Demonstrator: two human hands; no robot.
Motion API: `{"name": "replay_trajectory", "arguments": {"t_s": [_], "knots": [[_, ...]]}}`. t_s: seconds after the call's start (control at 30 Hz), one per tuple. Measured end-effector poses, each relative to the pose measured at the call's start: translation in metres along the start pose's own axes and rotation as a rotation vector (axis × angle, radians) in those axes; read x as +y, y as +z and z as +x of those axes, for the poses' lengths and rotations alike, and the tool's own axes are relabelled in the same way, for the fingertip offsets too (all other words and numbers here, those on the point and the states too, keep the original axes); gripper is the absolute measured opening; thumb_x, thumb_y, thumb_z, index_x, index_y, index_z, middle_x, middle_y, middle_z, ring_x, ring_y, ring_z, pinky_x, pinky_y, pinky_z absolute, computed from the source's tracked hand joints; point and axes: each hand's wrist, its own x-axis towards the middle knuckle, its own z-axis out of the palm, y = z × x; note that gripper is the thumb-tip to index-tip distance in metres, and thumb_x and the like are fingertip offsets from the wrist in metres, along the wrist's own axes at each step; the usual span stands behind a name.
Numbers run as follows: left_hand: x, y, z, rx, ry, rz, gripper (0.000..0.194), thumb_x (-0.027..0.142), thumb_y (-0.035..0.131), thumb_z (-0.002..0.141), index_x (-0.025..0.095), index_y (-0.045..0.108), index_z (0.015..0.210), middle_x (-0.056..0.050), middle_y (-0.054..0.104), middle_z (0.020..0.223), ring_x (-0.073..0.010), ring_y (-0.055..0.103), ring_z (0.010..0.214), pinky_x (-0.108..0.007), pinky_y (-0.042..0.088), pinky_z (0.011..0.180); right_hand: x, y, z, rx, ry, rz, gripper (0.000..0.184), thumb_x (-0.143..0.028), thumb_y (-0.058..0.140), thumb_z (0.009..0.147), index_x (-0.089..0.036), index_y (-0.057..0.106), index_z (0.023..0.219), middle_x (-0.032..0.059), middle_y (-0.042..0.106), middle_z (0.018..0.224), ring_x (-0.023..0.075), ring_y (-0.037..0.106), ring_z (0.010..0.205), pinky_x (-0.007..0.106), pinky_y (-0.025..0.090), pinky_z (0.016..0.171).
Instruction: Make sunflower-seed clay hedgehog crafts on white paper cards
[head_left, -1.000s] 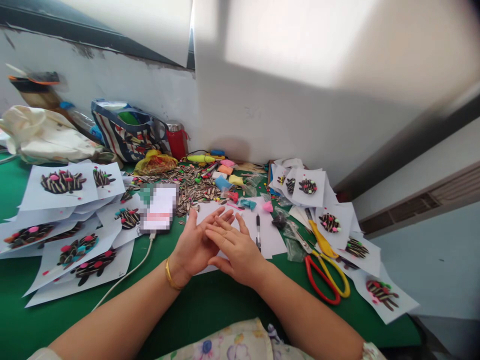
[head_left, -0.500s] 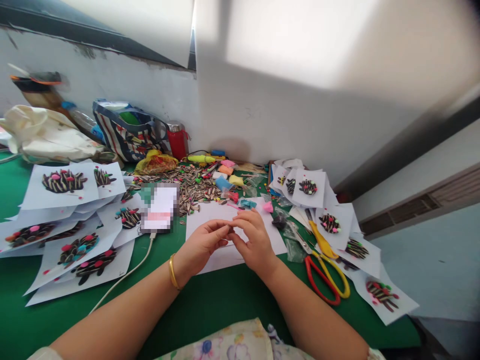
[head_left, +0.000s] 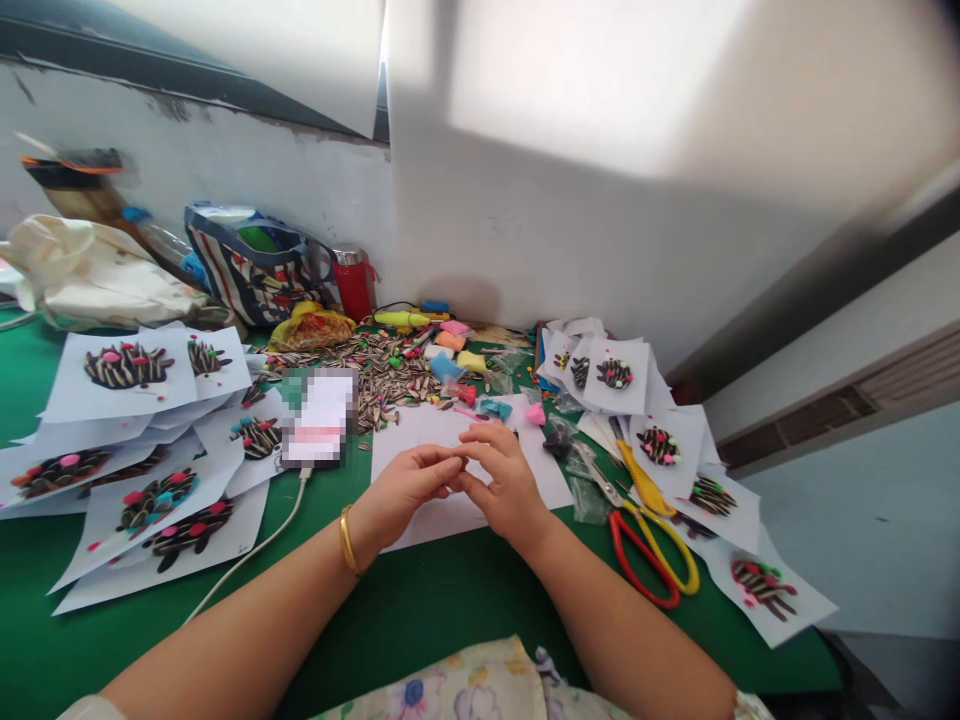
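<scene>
Over a white sheet of paper (head_left: 405, 430) my left hand (head_left: 412, 488) and my right hand (head_left: 504, 482) meet at the fingertips. Both are closed in a pinch, and whatever lies between the fingers is too small or hidden to make out. Just beyond them are a red clay lump (head_left: 464, 394), a teal clay lump (head_left: 495, 408), a pink clay lump (head_left: 535, 413) and a black clay lump (head_left: 558, 443). Striped sunflower seeds (head_left: 386, 372) lie heaped behind the paper.
Scissors with red and yellow handles (head_left: 645, 550) lie to the right, beside a yellow cutter (head_left: 643, 478). Seed-decorated sheets (head_left: 161, 505) pile up on the left, more cards (head_left: 660, 450) on the right. A phone (head_left: 319, 420) with a cable, a red flask (head_left: 354, 285) and a striped bag (head_left: 247, 265) stand farther back.
Both hands stay together over the paper. Their fingers have shifted slightly against each other, and a small dark bit seen between the fingertips earlier no longer shows.
</scene>
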Motion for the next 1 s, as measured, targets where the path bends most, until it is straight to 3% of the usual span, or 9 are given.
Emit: {"name": "replay_trajectory", "arguments": {"t_s": [0.13, 0.23, 0.4, 0.57, 0.7, 0.9, 1.0], "knots": [[-0.0009, -0.001, 0.0008, -0.024, 0.037, 0.023, 0.029, 0.039, 0.074, 0.077, 0.015, 0.073, 0.093, -0.005, 0.067, 0.082, -0.0153, 0.058, 0.074, -0.028, 0.044, 0.071, 0.0013, 0.0005, -0.0001, -0.047, -0.014, 0.0, 0.034, -0.038, 0.065, 0.087, -0.025, 0.064, 0.119, 0.0088, 0.063, 0.117, 0.0254, 0.055, 0.117, 0.048, 0.042, 0.104], [-0.0009, -0.0006, 0.0006, -0.022, 0.038, 0.021, 0.032, 0.039, 0.074, 0.077, 0.015, 0.073, 0.097, -0.007, 0.068, 0.086, -0.0166, 0.058, 0.076, -0.029, 0.044, 0.072, 0.0015, 0.0, 0.0008, -0.07, -0.015, 0.025, 0.027, -0.036, 0.063, 0.089, -0.026, 0.067, 0.113, 0.0076, 0.066, 0.114, 0.0256, 0.055, 0.116, 0.049, 0.042, 0.104], [-0.0011, -0.0018, 0.0002, -0.014, 0.021, 0.092, 0.031, 0.044, 0.072, 0.078, 0.015, 0.073, 0.09, -0.006, 0.067, 0.082, -0.0151, 0.057, 0.073, -0.027, 0.042, 0.068, 0.001, -0.0006, 0.0015, 0.007, -0.017, 0.056, 0.021, -0.036, 0.067, 0.087, -0.025, 0.069, 0.105, 0.007, 0.069, 0.106, 0.0252, 0.058, 0.113, 0.048, 0.042, 0.104], [0.0014, -0.0008, 0.0003, 0.022, 0.054, 0.097, 0.029, 0.042, 0.075, 0.075, 0.014, 0.072, 0.079, -0.004, 0.064, 0.072, -0.0151, 0.055, 0.068, -0.028, 0.043, 0.067, 0.0015, 0.0001, 0.001, -0.036, -0.003, 0.026, 0.035, -0.043, 0.067, 0.085, -0.025, 0.067, 0.115, 0.0084, 0.068, 0.111, 0.026, 0.057, 0.114, 0.048, 0.044, 0.102], [0.005, 0.0013, -0.0002, 0.051, 0.089, 0.133, 0.027, 0.041, 0.076, 0.073, 0.014, 0.072, 0.076, -0.005, 0.065, 0.069, -0.0162, 0.057, 0.067, -0.029, 0.044, 0.066, 0.0017, 0.0004, 0.0008, -0.045, -0.016, 0.022, 0.026, -0.037, 0.062, 0.09, -0.026, 0.069, 0.113, 0.007, 0.069, 0.109, 0.0244, 0.058, 0.113, 0.047, 0.044, 0.102], [0.0037, -0.0014, -0.0003, 0.061, 0.151, 0.103, 0.026, 0.036, 0.078, 0.072, 0.015, 0.075, 0.086, -0.009, 0.071, 0.087, -0.0199, 0.061, 0.079, -0.032, 0.046, 0.076, 0.0003, -0.0021, 0.0014, -0.03, 0.03, 0.061, 0.035, -0.043, 0.061, 0.09, -0.024, 0.065, 0.119, 0.0096, 0.067, 0.112, 0.0253, 0.058, 0.112, 0.046, 0.047, 0.098], [0.002, -0.0034, 0.001, 0.021, 0.146, 0.061, 0.027, 0.035, 0.078, 0.073, 0.017, 0.075, 0.092, -0.008, 0.071, 0.09, -0.0191, 0.061, 0.08, -0.032, 0.047, 0.077, 0.0019, -0.0024, 0.0004, -0.012, 0.031, 0.092, 0.028, -0.036, 0.059, 0.092, -0.023, 0.066, 0.116, 0.0083, 0.068, 0.11, 0.0227, 0.057, 0.111, 0.044, 0.047, 0.099]]}}
